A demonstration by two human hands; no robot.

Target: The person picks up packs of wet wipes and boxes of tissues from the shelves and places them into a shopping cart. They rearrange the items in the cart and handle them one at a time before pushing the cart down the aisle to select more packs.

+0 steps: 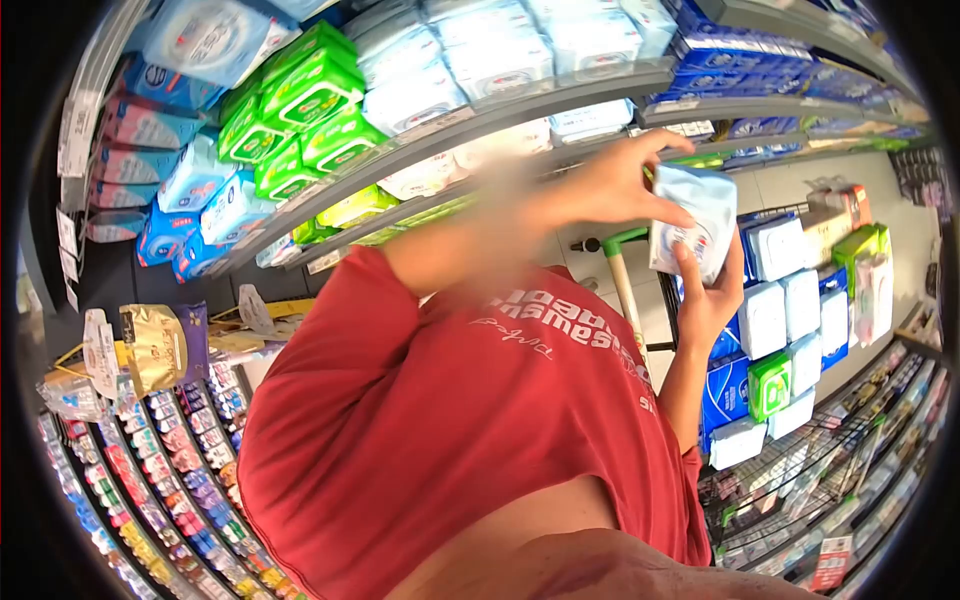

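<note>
A light blue and white pack of wipes (pixel 697 215) is held up at the right, in front of the shelf. My left hand (pixel 640 180) reaches across to it, thumb on its front and fingers curled around its upper left side. From below, my right hand (pixel 712 290) grips its lower end, thumb on the front and fingers behind. Part of my left forearm is blurred.
A wire shopping cart (pixel 770 480) with several blue, white and green packs stands at the right. Shelves (pixel 500 105) of green, white and blue packs run across the top. Small goods line a rack (pixel 160 470) at lower left, near gold and purple pouches (pixel 155 350).
</note>
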